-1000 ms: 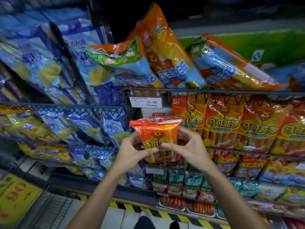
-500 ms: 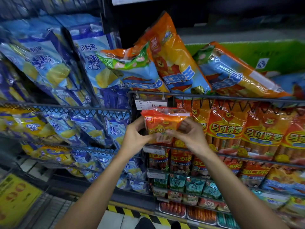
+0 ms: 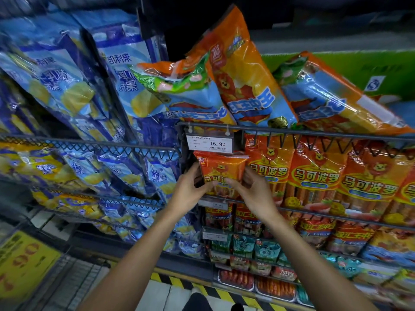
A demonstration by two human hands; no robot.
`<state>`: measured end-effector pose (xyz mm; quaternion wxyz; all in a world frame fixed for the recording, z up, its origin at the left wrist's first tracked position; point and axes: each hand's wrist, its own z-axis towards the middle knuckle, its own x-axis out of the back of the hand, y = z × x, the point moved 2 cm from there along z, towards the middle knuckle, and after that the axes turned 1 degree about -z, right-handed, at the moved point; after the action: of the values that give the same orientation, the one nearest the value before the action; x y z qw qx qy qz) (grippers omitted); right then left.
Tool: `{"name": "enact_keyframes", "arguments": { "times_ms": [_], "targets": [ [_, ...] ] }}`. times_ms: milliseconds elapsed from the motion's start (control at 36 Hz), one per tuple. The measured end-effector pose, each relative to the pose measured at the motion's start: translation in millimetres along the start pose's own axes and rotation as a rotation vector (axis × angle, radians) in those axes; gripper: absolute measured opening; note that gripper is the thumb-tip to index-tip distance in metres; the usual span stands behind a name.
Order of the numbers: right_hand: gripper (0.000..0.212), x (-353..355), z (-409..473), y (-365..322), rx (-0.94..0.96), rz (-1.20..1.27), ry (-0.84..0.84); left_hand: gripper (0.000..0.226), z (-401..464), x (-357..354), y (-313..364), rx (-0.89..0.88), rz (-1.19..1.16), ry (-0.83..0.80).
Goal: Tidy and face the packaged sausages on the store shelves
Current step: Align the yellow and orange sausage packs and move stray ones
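Note:
An orange sausage pack (image 3: 221,170) with a lion picture stands upright at the left end of the middle wire shelf, just under the 16.90 price tag (image 3: 210,143). My left hand (image 3: 190,190) grips its left edge and my right hand (image 3: 249,189) grips its right edge, thumbs across the front. A row of matching orange packs (image 3: 314,176) stands to its right behind the wire rail (image 3: 314,211). The pack's lower part is hidden by my fingers.
Larger orange-and-blue sausage bags (image 3: 247,86) lie slanted on the shelf above. Blue-and-yellow snack bags (image 3: 67,86) fill the wire shelves on the left. Smaller sausage packs (image 3: 247,221) and trays (image 3: 256,281) sit on lower shelves. A yellow price sign (image 3: 24,263) is at the lower left.
Both hands have carried the orange pack up and forward from in front of the shelf into the left end of the row, under the price tag. The view has moved closer.

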<state>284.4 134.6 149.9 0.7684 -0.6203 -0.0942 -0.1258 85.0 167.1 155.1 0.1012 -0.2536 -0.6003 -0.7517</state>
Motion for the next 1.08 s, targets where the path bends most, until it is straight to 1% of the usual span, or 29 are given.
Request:
{"name": "enact_keyframes", "arguments": {
  "times_ms": [28, 83, 222, 306, 361, 417, 472, 556, 611, 694, 722, 778, 861, 944, 1000, 1028, 1083],
  "targets": [
    [0.039, -1.5, 0.1, 0.7, 0.011, -0.046, 0.016, 0.066, 0.0, -1.4, -0.1, 0.003, 0.011, 0.0],
    [0.038, -4.1, -0.8, 2.8, 0.029, -0.124, 0.052, 0.069, -0.7, -3.7, 1.1, -0.003, 0.021, 0.004],
    [0.053, -9.4, -15.3, 11.1, 0.096, -0.285, 0.135, 0.066, -7.5, -4.6, -1.2, -0.016, -0.021, 0.037],
    [0.05, -6.4, -20.6, 16.3, 0.096, -0.341, 0.2, 0.064, -12.0, -6.8, -2.7, -0.036, -0.063, 0.092],
    [0.045, -5.5, -18.8, 14.3, 0.099, -0.357, 0.231, 0.07, -14.2, -10.3, -0.2, -0.058, -0.106, 0.145],
    [0.048, -5.6, -14.4, 8.8, 0.119, -0.394, 0.28, 0.074, -13.7, -13.3, 3.4, -0.057, -0.146, 0.199],
    [0.048, -6.0, -9.5, 4.8, 0.134, -0.417, 0.308, 0.074, -10.5, -14.9, 6.1, -0.047, -0.141, 0.215],
    [0.051, -10.0, -3.2, 6.9, 0.113, -0.457, 0.251, 0.067, -5.8, -18.4, 5.1, -0.055, -0.042, 0.196],
    [0.053, -12.3, -1.6, 9.9, 0.097, -0.465, 0.236, 0.064, -6.0, -20.9, 1.7, -0.068, 0.034, 0.225],
    [0.052, -16.0, -7.8, 14.2, 0.071, -0.372, 0.256, 0.06, -12.8, -24.8, -6.9, -0.131, 0.074, 0.286],
    [0.055, -18.4, -13.1, 15.8, 0.068, -0.321, 0.257, 0.058, -17.2, -26.5, -10.7, -0.153, 0.066, 0.307],
    [0.062, -21.9, -25.9, 19.2, 0.104, -0.269, 0.296, 0.056, -27.8, -30.5, -18.0, -0.213, 0.066, 0.349],
    [0.061, -22.7, -40.0, 22.0, 0.238, -0.33, 0.344, 0.061, -43.2, -38.5, -24.6, -0.325, 0.175, 0.405],
    [0.063, -20.8, -43.1, 22.7, 0.364, -0.417, 0.263, 0.063, -50.2, -50.1, -25.7, -0.493, 0.353, 0.328],
    [0.064, -17.4, -42.3, 23.5, 0.374, -0.447, 0.218, 0.063, -46.3, -56.8, -23.1, -0.581, 0.47, 0.251],
    [0.063, -13.8, -41.4, 24.3, 0.377, -0.457, 0.223, 0.063, -41.1, -58.5, -20.9, -0.589, 0.507, 0.229],
    [0.061, -3.2, -39.6, 26.6, 0.399, -0.488, 0.293, 0.065, -26.0, -59.1, -16.7, -0.568, 0.566, 0.225]
  ]
}}
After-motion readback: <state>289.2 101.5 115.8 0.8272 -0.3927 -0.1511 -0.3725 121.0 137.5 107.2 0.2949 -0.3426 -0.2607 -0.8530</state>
